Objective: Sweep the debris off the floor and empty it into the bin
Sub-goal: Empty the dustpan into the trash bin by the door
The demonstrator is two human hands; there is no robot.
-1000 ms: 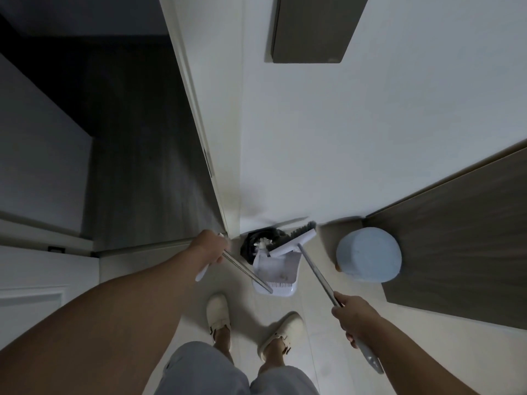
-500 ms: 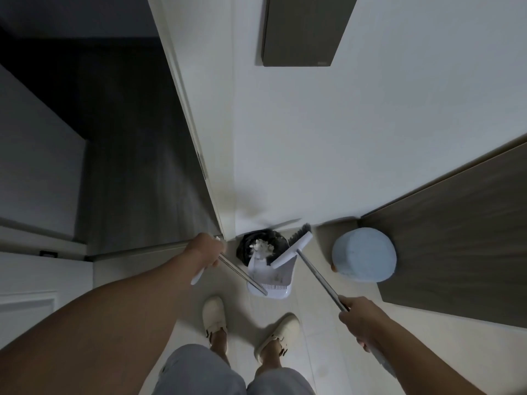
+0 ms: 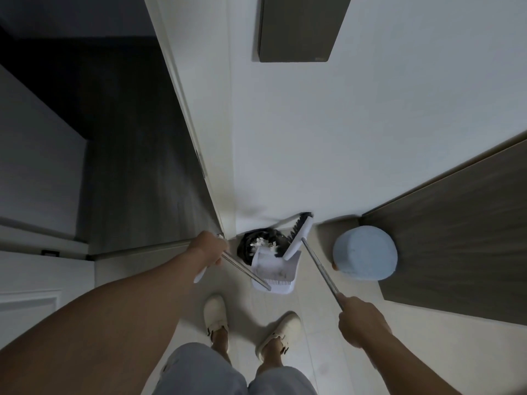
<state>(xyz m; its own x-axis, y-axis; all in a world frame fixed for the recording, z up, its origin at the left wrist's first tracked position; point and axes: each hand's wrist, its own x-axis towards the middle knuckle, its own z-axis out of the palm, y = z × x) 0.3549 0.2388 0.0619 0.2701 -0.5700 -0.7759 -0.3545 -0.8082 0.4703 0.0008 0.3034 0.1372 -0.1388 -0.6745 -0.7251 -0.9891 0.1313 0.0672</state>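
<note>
A small bin lined with a black bag [image 3: 247, 246] stands on the floor in the corner by the door frame, with white debris [image 3: 260, 242] lying inside. The white dustpan [image 3: 275, 273] is tilted up over the bin's near rim. My left hand [image 3: 209, 247] is shut on its metal handle. My right hand [image 3: 360, 322] is shut on the broom's metal pole; the white broom head [image 3: 297, 235] with dark bristles rests at the pan's upper edge over the bin.
A round pale blue stool [image 3: 365, 253] stands right of the bin. A dark wood panel [image 3: 462, 243] lies behind it. The white door frame [image 3: 199, 155] rises just left of the bin. My feet in cream clogs [image 3: 216, 315] stand close behind the dustpan.
The dustpan has tipped steeper toward the bin and more white debris lies in the black bag. The broom head has moved up along the pan toward the bin.
</note>
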